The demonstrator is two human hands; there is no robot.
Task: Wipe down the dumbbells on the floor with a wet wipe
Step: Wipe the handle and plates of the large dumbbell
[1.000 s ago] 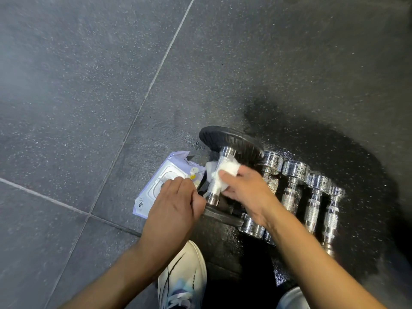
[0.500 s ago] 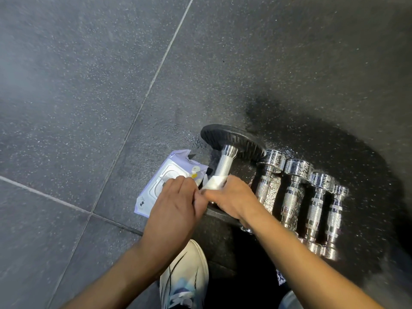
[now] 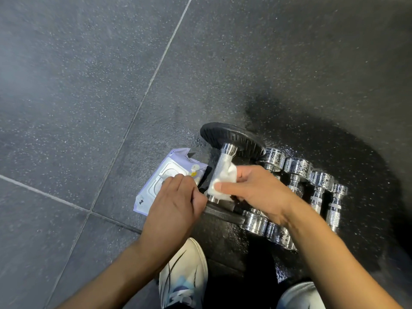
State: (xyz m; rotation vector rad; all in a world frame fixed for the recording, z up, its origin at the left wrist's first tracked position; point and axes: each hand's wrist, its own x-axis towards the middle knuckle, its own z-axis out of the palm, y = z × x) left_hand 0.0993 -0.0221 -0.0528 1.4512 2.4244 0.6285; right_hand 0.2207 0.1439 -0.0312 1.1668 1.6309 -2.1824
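A big dumbbell with black plates [image 3: 231,139] and a chrome handle [image 3: 224,160] lies on the dark floor. My right hand [image 3: 256,190] grips a white wet wipe [image 3: 223,181] wrapped round the lower half of that handle. My left hand [image 3: 176,201] sits with curled fingers against the near black plate [image 3: 223,214], beside the handle's near end; what it holds is hidden. To the right lie several small chrome dumbbells [image 3: 296,172] in a row, speckled with droplets.
A pale purple pack of wet wipes [image 3: 165,177] lies on the floor just left of the big dumbbell, partly under my left hand. My white shoe [image 3: 185,270] is below the hands. The floor around the dumbbells is wet and dark.
My right hand slid the wipe down to the near end of the handle, then back up toward the middle. The left hand stayed in place.
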